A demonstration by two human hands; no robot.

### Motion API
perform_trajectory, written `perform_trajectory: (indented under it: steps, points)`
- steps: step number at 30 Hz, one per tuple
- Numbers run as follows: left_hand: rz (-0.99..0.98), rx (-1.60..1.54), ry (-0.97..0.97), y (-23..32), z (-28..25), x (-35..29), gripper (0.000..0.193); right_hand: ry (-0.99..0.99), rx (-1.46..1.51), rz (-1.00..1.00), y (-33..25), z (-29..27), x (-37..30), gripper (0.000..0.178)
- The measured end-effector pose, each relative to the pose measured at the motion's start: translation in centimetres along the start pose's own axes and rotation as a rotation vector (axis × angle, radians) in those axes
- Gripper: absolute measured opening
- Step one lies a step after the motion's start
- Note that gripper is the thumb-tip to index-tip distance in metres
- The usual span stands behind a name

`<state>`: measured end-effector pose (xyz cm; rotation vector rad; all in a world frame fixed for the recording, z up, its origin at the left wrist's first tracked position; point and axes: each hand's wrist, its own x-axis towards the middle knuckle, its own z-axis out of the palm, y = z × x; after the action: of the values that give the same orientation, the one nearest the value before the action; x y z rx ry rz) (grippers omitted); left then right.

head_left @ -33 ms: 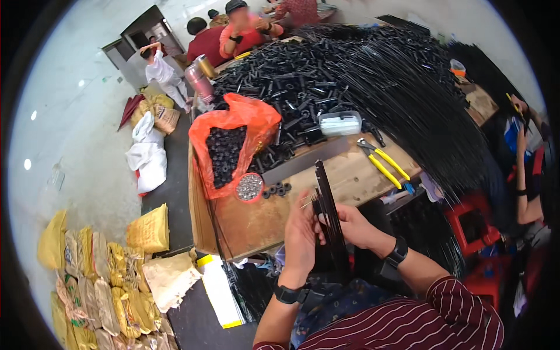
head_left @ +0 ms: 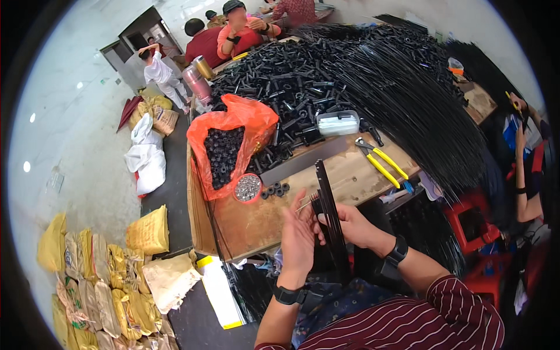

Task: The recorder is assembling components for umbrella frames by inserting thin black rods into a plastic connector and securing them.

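Observation:
A bundle of long, thin black rods (head_left: pixel 331 224) stands nearly upright before me, its lower end reaching down towards my lap. My right hand (head_left: pixel 363 231) is wrapped round the bundle from the right, thumb pressed to its near side. My left hand (head_left: pixel 296 236) is beside the bundle on the left, palm turned to it and fingers loosely apart. A thin pale strand shows by its fingertips; whether it is gripped is unclear. Beyond the hands, several small black rings (head_left: pixel 275 190) lie on the wooden table (head_left: pixel 245 230), next to a round red-rimmed tub (head_left: pixel 248 188) of small metal pieces.
A red plastic bag (head_left: pixel 198 129) holds black parts. Yellow-handled pincers (head_left: pixel 382 162), a grey metal bar (head_left: pixel 303 161) and a clear box (head_left: pixel 338 123) lie beyond. Black tubes and rods (head_left: pixel 408 93) heap up behind. Co-workers sit at the far side and right; sacks (head_left: pixel 108 280) stand left.
My left hand's fingers have spread slightly and shifted a little to the left. The right hand keeps its hold on the rods.

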<state>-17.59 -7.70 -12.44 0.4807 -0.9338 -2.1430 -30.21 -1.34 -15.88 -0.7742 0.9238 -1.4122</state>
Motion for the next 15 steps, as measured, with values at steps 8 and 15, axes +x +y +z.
perform_trajectory:
  steps: [8,15]
  points:
    - [-0.075,-0.019,0.025,-1.0,-1.7,-0.3,0.059,-0.032,-0.013,0.013,-0.3,0.2,-0.9,0.02]
    - [-0.058,-0.08,0.031,-1.5,-2.8,-0.5,0.056,-0.032,0.02,0.038,-0.5,0.8,-0.8,0.019]
